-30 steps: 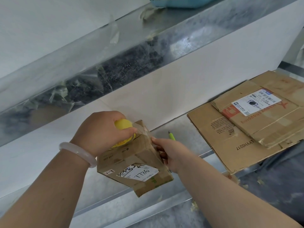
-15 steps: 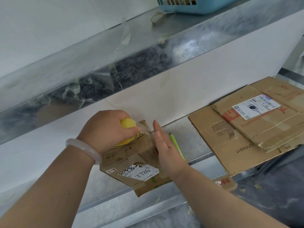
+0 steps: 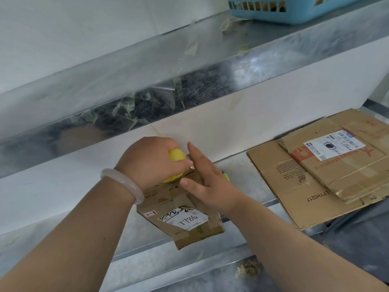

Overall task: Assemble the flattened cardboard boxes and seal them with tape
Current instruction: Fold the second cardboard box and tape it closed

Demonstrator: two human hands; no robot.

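Note:
A small assembled cardboard box point(image 3: 185, 220) with a white label reading 7786 stands on the metal shelf point(image 3: 63, 239), its near corner past the shelf's front edge. My left hand point(image 3: 147, 163), with a pale bangle on the wrist, grips a yellow tape dispenser point(image 3: 176, 155) on the box's top far edge. My right hand point(image 3: 207, 182) lies flat with straight fingers on the box's top right side, pressing clear tape down. Most of the dispenser is hidden under my left hand.
Flattened cardboard boxes point(image 3: 328, 169) lie stacked on the shelf to the right. A green pen point(image 3: 227, 177) peeks out behind my right hand. A blue plastic basket point(image 3: 284, 9) sits on the upper shelf. Scraps of clear tape point(image 3: 130, 110) hang under that shelf.
My right hand went from holding the box's right edge with bent fingers to lying flat and sliding up along the top. My left hand stayed on the dispenser.

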